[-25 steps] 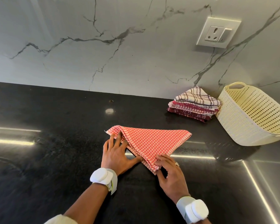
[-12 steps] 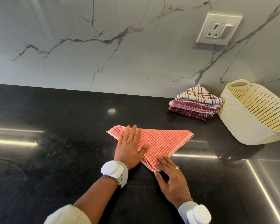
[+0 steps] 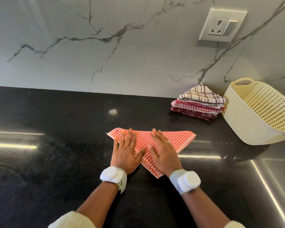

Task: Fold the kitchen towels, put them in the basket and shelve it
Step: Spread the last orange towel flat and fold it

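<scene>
A red-and-white checked towel (image 3: 179, 139), folded into a triangle, lies flat on the black counter (image 3: 56, 153). My left hand (image 3: 126, 152) presses flat on its left half, fingers spread. Beside it, my right hand (image 3: 163, 150) lies flat on the middle of the towel, palm down. Neither hand grips the cloth. At the back right sits a stack of folded towels (image 3: 199, 102), a white one with dark lines on top. The cream perforated basket (image 3: 247, 122) stands tilted just right of the stack.
A marble wall (image 3: 105, 55) rises behind the counter, with a power socket (image 3: 222, 25) above the stack. A steel surface (image 3: 273, 178) lies at the right. Both wrists wear white bands.
My right hand has moved from the towel's near tip up onto its middle. My left hand has stayed flat on the left half, sliding slightly.
</scene>
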Demonstrator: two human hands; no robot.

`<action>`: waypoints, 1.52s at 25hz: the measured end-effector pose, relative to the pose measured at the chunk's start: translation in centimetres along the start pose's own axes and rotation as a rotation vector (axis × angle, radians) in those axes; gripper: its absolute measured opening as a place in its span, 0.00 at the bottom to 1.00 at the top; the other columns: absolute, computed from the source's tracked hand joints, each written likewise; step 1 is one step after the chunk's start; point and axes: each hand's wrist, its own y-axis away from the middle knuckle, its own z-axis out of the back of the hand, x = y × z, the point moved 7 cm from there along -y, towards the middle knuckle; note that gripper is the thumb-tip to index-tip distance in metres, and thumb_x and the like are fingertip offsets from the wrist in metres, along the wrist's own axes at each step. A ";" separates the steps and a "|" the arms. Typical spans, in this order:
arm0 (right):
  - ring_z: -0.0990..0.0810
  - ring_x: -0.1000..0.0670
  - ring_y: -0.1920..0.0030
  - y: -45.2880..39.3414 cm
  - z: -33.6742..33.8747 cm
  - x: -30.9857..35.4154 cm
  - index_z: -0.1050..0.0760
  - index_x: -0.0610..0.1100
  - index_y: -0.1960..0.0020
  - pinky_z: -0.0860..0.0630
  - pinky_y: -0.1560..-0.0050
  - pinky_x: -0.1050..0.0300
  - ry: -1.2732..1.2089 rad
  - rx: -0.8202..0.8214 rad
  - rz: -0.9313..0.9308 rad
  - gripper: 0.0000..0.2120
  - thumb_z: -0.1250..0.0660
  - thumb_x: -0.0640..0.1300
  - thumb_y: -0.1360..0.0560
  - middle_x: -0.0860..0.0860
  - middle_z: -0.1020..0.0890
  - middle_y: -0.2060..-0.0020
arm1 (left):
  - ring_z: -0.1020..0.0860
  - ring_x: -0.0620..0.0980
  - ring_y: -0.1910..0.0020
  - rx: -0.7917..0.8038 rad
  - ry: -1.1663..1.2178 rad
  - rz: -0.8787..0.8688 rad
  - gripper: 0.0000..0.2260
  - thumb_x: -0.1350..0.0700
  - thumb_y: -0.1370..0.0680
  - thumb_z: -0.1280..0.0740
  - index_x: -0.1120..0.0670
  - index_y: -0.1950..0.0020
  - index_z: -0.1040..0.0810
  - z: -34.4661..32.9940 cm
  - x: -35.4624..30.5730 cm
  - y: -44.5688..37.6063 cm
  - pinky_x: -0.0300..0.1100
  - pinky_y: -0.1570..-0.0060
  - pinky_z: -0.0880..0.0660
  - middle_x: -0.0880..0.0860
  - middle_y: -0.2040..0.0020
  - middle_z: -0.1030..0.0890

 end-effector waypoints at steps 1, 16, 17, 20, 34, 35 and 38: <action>0.50 0.50 0.22 -0.6 -1.3 -0.6 0.43 0.50 0.23 0.52 0.23 0.52 0.089 0.102 0.011 0.26 0.48 0.57 0.18 0.52 0.45 0.22 | 0.63 0.52 0.23 -0.014 0.006 -0.003 0.36 0.31 0.24 0.62 0.48 0.21 0.60 0.2 0.0 0.0 0.53 0.28 0.67 0.49 0.22 0.63; 0.23 0.47 0.56 -3.7 7.7 -14.1 0.31 0.46 0.68 0.29 0.58 0.53 -0.106 0.028 -0.446 0.20 0.18 0.44 0.43 0.50 0.23 0.61 | 0.54 0.50 0.22 -0.125 0.147 -0.023 0.39 0.30 0.28 0.68 0.46 0.22 0.47 0.7 0.3 0.2 0.52 0.24 0.58 0.48 0.21 0.48; 0.23 0.46 0.60 -4.1 8.1 -14.0 0.33 0.46 0.71 0.28 0.60 0.53 -0.115 0.037 -0.446 0.20 0.20 0.39 0.43 0.49 0.22 0.66 | 0.50 0.50 0.22 -0.142 0.141 -0.019 0.37 0.30 0.26 0.65 0.46 0.23 0.43 0.8 0.3 0.4 0.52 0.25 0.55 0.48 0.21 0.45; 0.24 0.45 0.61 -6.3 11.1 -13.6 0.30 0.45 0.68 0.28 0.62 0.54 -0.062 -0.097 -0.439 0.14 0.27 0.33 0.40 0.50 0.23 0.67 | 0.36 0.52 0.27 -0.255 0.081 -0.072 0.29 0.33 0.22 0.53 0.48 0.31 0.28 1.7 -0.4 1.3 0.54 0.29 0.44 0.50 0.29 0.29; 0.22 0.51 0.61 -3.7 3.7 1.3 0.27 0.50 0.57 0.25 0.61 0.54 -0.116 -0.315 -0.045 0.09 0.30 0.39 0.32 0.55 0.21 0.64 | 0.33 0.48 0.31 -0.285 0.220 -0.324 0.30 0.34 0.27 0.37 0.48 0.30 0.29 1.8 -1.5 1.6 0.49 0.36 0.31 0.45 0.29 0.30; 0.22 0.52 0.61 -3.7 2.7 1.5 0.27 0.51 0.57 0.25 0.60 0.54 -0.146 -0.284 -0.042 0.09 0.30 0.39 0.32 0.56 0.21 0.63 | 0.31 0.47 0.31 -0.295 0.293 -0.324 0.30 0.36 0.27 0.35 0.48 0.29 0.30 1.9 -1.3 1.6 0.48 0.36 0.30 0.44 0.29 0.30; 0.22 0.53 0.58 -3.9 0.8 1.7 0.25 0.51 0.55 0.24 0.54 0.55 -0.190 -0.197 -0.003 0.10 0.31 0.38 0.31 0.56 0.20 0.61 | 0.30 0.44 0.32 -0.303 0.542 -0.297 0.33 0.45 0.29 0.29 0.46 0.27 0.39 2.0 -0.7 1.5 0.49 0.37 0.29 0.43 0.29 0.33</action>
